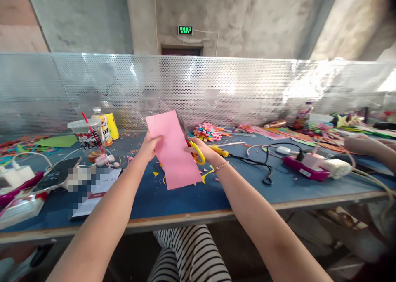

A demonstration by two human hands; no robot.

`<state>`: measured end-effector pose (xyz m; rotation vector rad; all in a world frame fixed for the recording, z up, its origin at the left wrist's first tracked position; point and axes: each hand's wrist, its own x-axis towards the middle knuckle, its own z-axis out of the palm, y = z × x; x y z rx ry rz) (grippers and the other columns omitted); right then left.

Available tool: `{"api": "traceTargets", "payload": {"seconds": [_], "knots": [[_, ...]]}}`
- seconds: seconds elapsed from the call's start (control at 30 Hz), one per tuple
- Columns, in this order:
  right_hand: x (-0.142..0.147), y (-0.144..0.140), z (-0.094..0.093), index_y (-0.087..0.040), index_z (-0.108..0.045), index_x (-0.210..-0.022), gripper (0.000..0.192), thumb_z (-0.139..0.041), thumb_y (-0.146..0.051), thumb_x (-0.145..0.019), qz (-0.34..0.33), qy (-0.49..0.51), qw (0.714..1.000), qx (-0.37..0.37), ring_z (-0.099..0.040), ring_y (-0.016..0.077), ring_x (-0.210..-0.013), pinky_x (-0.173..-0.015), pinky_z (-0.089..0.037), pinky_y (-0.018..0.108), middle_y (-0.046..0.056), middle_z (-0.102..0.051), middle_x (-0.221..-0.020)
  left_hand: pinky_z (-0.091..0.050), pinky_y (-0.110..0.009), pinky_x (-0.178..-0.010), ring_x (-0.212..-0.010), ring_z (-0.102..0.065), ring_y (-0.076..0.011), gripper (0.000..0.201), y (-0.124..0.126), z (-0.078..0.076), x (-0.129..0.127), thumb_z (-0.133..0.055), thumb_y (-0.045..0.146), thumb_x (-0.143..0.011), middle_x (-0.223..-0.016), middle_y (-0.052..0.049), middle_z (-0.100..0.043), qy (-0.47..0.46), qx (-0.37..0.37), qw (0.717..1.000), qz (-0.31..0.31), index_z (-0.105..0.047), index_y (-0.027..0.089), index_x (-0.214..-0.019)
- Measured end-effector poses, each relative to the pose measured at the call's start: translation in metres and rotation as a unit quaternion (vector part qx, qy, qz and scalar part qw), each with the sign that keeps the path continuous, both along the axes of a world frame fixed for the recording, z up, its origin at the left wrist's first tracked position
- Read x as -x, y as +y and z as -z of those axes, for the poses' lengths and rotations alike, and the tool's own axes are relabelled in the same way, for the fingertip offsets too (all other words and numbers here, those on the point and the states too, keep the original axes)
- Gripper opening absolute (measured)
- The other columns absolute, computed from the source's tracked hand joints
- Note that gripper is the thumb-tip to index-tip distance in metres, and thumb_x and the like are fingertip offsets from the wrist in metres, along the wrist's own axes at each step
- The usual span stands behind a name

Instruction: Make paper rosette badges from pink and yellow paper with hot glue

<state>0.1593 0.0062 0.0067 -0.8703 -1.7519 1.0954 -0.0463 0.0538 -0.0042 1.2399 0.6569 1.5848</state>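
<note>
room: blue tabletop with pale wooden front edge (198, 216), bare patch near that edge; perforated metal screen (247, 88) behind
left hand (150, 145): closed on left edge of long pink paper rectangle (173, 150)
right hand (201, 150): curled through yellow-handled scissors (197, 150) at paper's right edge
paper: held above tabletop, long axis running top-left to bottom-right
near: yellow offcuts (207, 175) under paper

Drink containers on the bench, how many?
3. A clear plastic cup with a red straw, left of the pink paper; a bottle just behind that cup; a bottle far right by the mesh screen. Clutter may hide more.
</note>
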Motion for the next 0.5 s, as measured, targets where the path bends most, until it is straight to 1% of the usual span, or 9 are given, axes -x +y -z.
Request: {"api": "traceTargets", "payload": {"seconds": [0.07, 0.17, 0.27, 0.33, 0.4, 0.5], "knots": [[0.002, 0.003, 0.002, -0.019, -0.054, -0.080, 0.028, -0.071, -0.032, -0.061, 0.013, 0.012, 1.000, 0.018, -0.054, 0.0114, -0.058, -0.053, -0.043, 0.022, -0.002, -0.059, -0.068, -0.053, -0.037, -0.078, -0.090, -0.064, -0.0219, 0.054, 0.004, 0.003, 0.000, -0.072, 0.021, -0.060, -0.109, -0.009, -0.066, 0.007, -0.014, 0.999, -0.032, -0.053, 0.019, -0.111], [0.000, 0.011, 0.006, -0.020, -0.048, -0.076, 0.038, -0.074, -0.043, -0.061, 0.058, 0.043, 0.997, 0.033, -0.042, 0.0067, -0.044, -0.042, -0.033, 0.020, -0.006, -0.047, -0.056, -0.050, -0.038, -0.085, -0.095, -0.063, -0.0222, 0.046, 0.008, 0.006, 0.000, -0.069, 0.021, -0.062, -0.108, -0.009, -0.066, 0.006, -0.045, 0.996, -0.078, -0.054, 0.018, -0.106], [-0.006, 0.020, 0.010, -0.021, -0.044, -0.073, 0.044, -0.069, -0.056, -0.065, 0.087, 0.052, 0.994, 0.035, -0.032, 0.0054, -0.039, -0.038, -0.025, 0.020, -0.009, -0.038, -0.049, -0.049, -0.038, -0.088, -0.097, -0.063, -0.0227, 0.045, 0.009, 0.005, -0.001, -0.069, 0.022, -0.062, -0.108, -0.010, -0.066, 0.000, -0.059, 0.994, -0.096, -0.054, 0.017, -0.105], [-0.011, 0.023, 0.010, -0.022, -0.040, -0.069, 0.047, -0.061, -0.064, -0.070, 0.089, 0.047, 0.994, 0.041, -0.029, 0.0055, -0.039, -0.038, -0.023, 0.021, -0.008, -0.035, -0.048, -0.049, -0.039, -0.088, -0.098, -0.063, -0.0237, 0.046, 0.005, 0.002, -0.003, -0.069, 0.023, -0.062, -0.109, -0.010, -0.065, 0.004, -0.059, 0.994, -0.095, -0.055, 0.016, -0.105], [-0.015, 0.024, 0.008, -0.022, -0.036, -0.065, 0.051, -0.055, -0.069, -0.073, 0.082, 0.044, 0.994, 0.052, -0.027, 0.0054, -0.039, -0.038, -0.021, 0.023, -0.007, -0.033, -0.048, -0.049, -0.041, -0.086, -0.097, -0.063, -0.0253, 0.047, -0.002, -0.002, -0.004, -0.071, 0.025, -0.062, -0.108, -0.011, -0.066, 0.020, -0.044, 0.996, -0.078, -0.057, 0.016, -0.106], [-0.014, 0.020, 0.005, -0.023, -0.034, -0.063, 0.053, -0.051, -0.072, -0.073, 0.067, 0.036, 0.994, 0.073, -0.026, 0.0064, -0.039, -0.038, -0.021, 0.024, -0.007, -0.032, -0.048, -0.051, -0.042, -0.083, -0.092, -0.065, -0.0273, 0.048, -0.013, -0.009, -0.005, -0.074, 0.029, -0.059, -0.102, -0.011, -0.068, 0.046, -0.010, 0.999, -0.018, -0.061, 0.014, -0.103]]}}
